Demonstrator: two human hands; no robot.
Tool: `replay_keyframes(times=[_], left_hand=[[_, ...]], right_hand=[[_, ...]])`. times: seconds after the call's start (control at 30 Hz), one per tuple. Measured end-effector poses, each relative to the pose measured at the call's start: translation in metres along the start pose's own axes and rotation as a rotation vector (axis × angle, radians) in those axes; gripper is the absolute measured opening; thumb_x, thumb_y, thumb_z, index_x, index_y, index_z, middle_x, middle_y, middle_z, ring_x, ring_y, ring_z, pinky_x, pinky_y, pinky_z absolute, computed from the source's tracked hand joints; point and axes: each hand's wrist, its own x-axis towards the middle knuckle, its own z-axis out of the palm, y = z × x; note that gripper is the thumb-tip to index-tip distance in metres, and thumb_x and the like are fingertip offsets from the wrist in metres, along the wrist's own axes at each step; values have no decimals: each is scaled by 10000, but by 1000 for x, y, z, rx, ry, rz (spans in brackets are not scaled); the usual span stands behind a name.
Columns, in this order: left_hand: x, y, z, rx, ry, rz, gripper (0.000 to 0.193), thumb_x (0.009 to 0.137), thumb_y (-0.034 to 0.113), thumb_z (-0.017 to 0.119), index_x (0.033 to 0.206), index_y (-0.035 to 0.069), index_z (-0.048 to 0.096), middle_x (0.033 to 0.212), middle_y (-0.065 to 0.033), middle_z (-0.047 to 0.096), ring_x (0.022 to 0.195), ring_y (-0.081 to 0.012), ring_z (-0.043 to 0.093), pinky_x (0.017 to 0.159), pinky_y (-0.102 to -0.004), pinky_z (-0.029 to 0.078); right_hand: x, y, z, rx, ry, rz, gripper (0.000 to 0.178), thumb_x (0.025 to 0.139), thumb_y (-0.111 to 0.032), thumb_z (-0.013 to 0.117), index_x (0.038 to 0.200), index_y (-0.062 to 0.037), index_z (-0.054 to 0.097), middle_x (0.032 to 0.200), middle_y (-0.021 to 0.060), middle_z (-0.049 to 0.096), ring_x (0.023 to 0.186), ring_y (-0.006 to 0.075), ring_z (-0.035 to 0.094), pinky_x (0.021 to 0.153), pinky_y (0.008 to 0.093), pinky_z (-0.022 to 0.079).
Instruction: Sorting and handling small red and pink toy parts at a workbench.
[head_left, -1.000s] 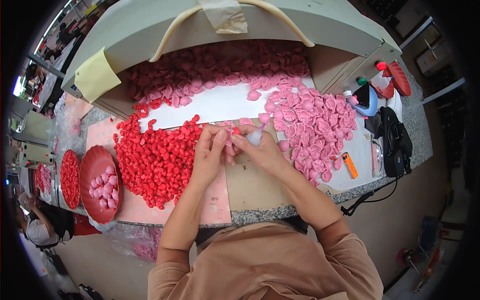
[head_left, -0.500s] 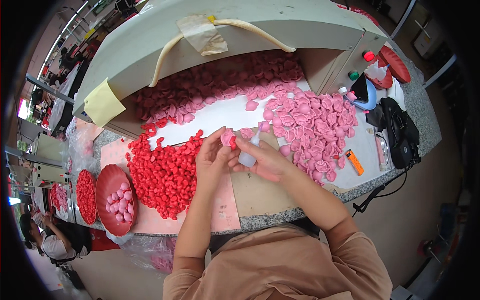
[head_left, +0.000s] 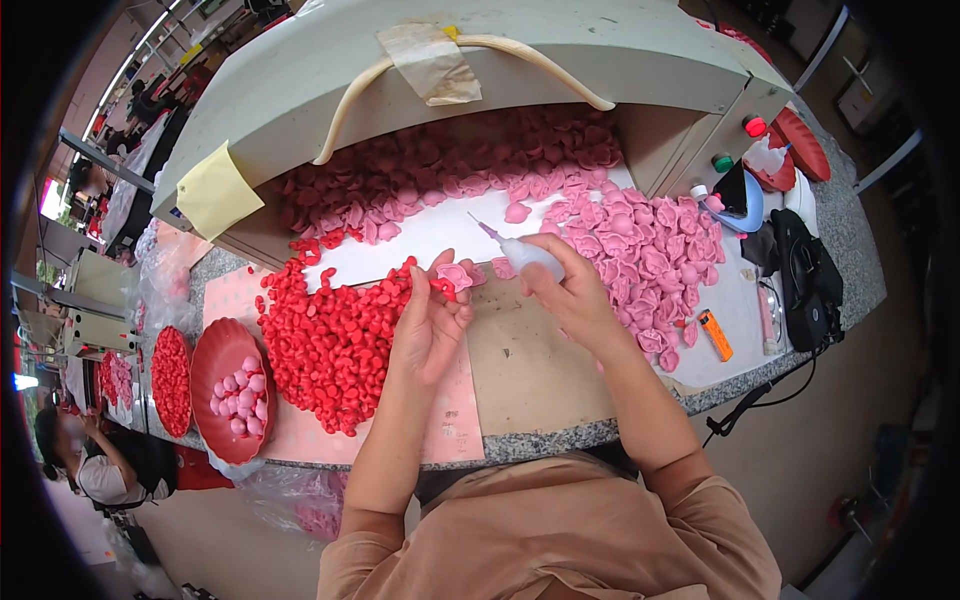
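Between the fingertips of my left hand is a pink petal-shaped piece, with a small red piece against its underside; whether the two are joined I cannot tell. The fingers of my right hand wrap round a translucent squeeze bottle, tilted so its thin needle tip points up and left, apart from the pink piece. A heap of small glossy red pieces lies just left of my left hand. Beyond my right hand spreads a pile of pink petal pieces.
A grey box-shaped machine arches over more pink pieces at the back. A red scalloped tray with pink balls stands at left. On the right are an orange lighter and a black bag. Another person sits far left.
My hands have moved apart. The squeeze bottle has shifted up and right, its tip now slanting left. My left hand has lowered slightly with the pink piece, which is turned differently.
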Motion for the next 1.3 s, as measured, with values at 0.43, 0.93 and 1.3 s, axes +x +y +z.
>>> replay_keyframes(times=[0.43, 0.93, 1.3], left_hand=[[-4, -9, 7, 99, 82, -152, 313, 949, 273, 481, 1198, 83, 493, 1133, -111, 581, 965, -183, 573, 833, -356, 496], [-3, -9, 5, 87, 76, -175, 315, 941, 268, 494, 1191, 76, 484, 1110, -121, 580, 984, -180, 567, 844, -363, 497], [-3, -9, 5, 91, 64, -191, 311, 944, 276, 488, 1179, 73, 487, 1102, -115, 579, 967, -173, 565, 842, -363, 497]], right_hand=[[1, 15, -3, 31, 277, -336, 240, 867, -225, 643, 922, -43, 495, 787, -5, 526, 667, 49, 451, 572, 203, 376], [-1, 5, 0, -268, 261, -335, 275, 818, -247, 691, 832, -32, 520, 720, 4, 501, 643, 65, 443, 558, 227, 363], [-1, 4, 2, -258, 257, -330, 266, 795, -231, 708, 815, -35, 529, 704, 2, 497, 636, 70, 451, 553, 231, 365]])
